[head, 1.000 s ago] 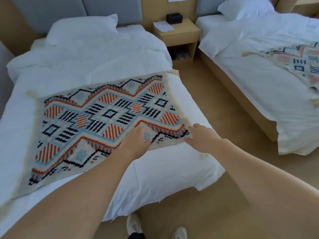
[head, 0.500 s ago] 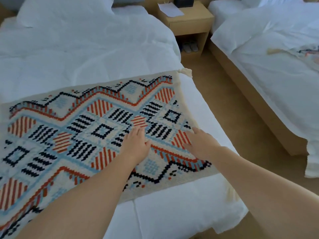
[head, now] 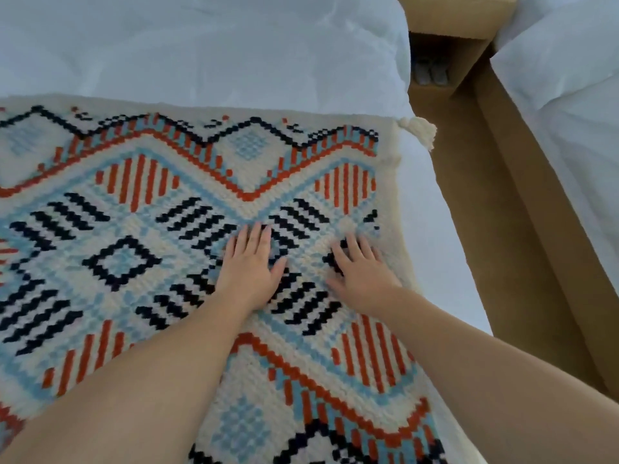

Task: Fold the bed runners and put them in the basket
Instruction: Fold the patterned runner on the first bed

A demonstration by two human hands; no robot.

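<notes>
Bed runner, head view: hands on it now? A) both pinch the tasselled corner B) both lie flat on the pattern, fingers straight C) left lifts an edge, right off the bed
B: the left hand and right hand lie palm down, fingers straight, side by side on the bed runner; the tassel is untouched.

I see a bed (head: 201,45) under a white duvet at upper left. Across a strip of tan floor (head: 502,262) stands a second bed (head: 569,78), its frame (head: 576,262) wooden. Between them, a nightstand (head: 452,15) shelters slippers (head: 432,73). The light is soft and even.
</notes>
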